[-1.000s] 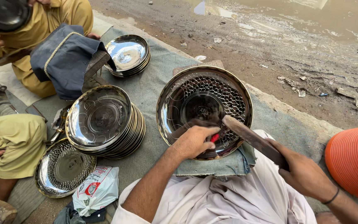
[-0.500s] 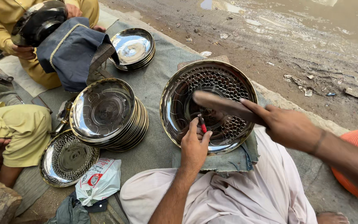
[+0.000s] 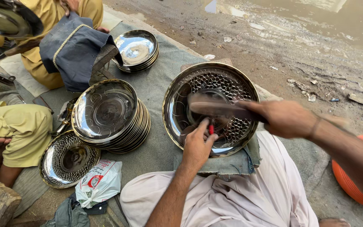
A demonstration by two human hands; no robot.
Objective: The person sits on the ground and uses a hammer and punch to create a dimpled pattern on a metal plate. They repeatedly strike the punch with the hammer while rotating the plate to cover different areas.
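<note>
At centre frame, the round shiny steel tray (image 3: 211,109) is dimpled over much of its face, its left part still plain. The left hand (image 3: 197,145) pinches a small red-handled punch (image 3: 210,128) on it; the right hand (image 3: 285,118) grips a blurred dark wooden mallet (image 3: 221,110) above.

Two hands work at the centre: the left hand (image 3: 197,145) and the right hand (image 3: 285,118). One patterned steel plate (image 3: 177,113) lies under them. Two stacks of plates sit at nine (image 3: 110,115) and eleven o'clock (image 3: 137,49). One single patterned plate (image 3: 68,159) lies at eight o'clock, and one plastic bag (image 3: 99,183) at seven.
</note>
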